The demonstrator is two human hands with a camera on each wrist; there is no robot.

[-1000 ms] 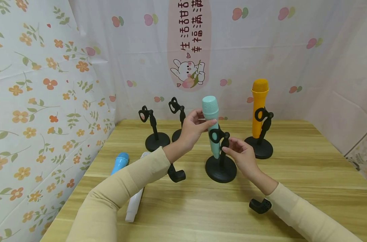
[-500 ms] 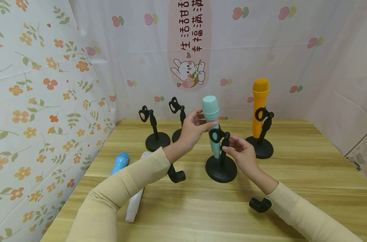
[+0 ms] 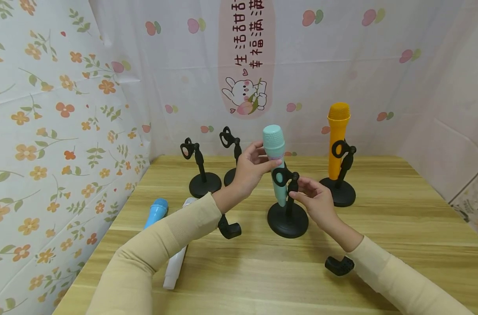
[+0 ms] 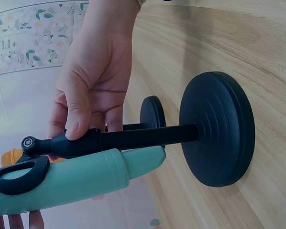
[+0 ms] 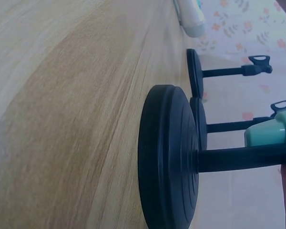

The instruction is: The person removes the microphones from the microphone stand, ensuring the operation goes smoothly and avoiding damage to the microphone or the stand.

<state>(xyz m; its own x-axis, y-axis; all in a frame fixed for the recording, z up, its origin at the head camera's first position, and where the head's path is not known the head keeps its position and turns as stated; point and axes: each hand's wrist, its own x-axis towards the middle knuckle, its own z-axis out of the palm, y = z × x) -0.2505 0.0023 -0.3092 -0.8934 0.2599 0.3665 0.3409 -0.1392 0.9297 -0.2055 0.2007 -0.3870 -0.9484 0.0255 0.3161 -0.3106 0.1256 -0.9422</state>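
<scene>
Across the head view, read with twelve o'clock at the top, a wood-grain table [image 3: 262,278] meets a pale wall cloth [image 3: 176,78] with fruit prints and a rabbit at twelve; a flowered cloth [image 3: 57,78] hangs at nine. Just right of centre, the mint microphone [image 3: 273,141] stands nearly upright, grille uppermost, against the clip of a black stand [image 3: 287,223]. The left hand [image 3: 251,168] pinches its handle between thumb and fingers; the right hand [image 3: 316,200], fingers curled, grips the stand's post. From this stand, the orange microphone [image 3: 338,131] rises in its own stand between one and two o'clock, two further stands [image 3: 205,184] at ten, a blue microphone [image 3: 157,212] at nine, a white microphone [image 3: 176,267] and a black elbow piece [image 3: 231,230] at eight, and a second elbow piece [image 3: 340,266] between four and five. Compared with one second earlier, both grips and all objects appear unchanged.
</scene>
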